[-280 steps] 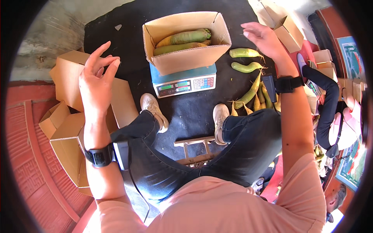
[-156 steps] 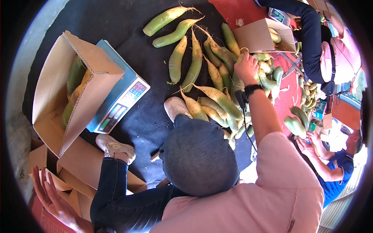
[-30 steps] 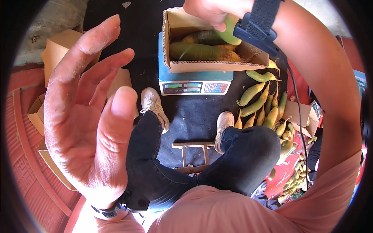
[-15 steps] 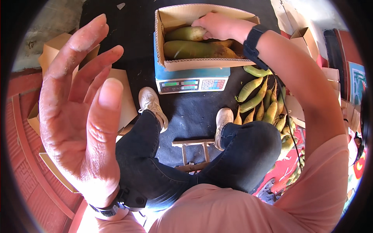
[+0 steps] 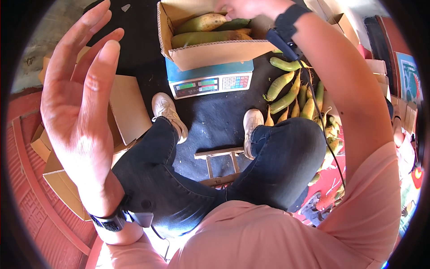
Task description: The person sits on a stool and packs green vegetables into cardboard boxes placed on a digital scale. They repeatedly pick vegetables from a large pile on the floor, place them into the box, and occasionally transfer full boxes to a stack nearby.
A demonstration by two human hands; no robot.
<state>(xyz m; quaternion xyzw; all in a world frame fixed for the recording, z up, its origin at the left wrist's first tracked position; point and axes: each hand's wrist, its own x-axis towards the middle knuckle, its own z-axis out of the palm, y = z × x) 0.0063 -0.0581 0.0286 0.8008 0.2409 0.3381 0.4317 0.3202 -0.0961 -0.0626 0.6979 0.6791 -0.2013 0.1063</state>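
Here, radishes [image 5: 201, 39], boxed — by right hand [image 5: 246, 8]

bright glare whitens the bottom left, and fisheye distortion bows the red panelling [image 5: 33, 197].

The person [image 5: 273, 237] has two hands [image 5: 76, 110] and two pale sneakers [image 5: 168, 113]; one digital scale [image 5: 210, 85] bears one carton [image 5: 215, 54] with at least three green radishes [image 5: 201, 38]; at least eight lie outside.

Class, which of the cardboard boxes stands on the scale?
The open box holding green radishes, with the right hand over it. It alone rests on the blue-topped scale; the other boxes are off to the sides.
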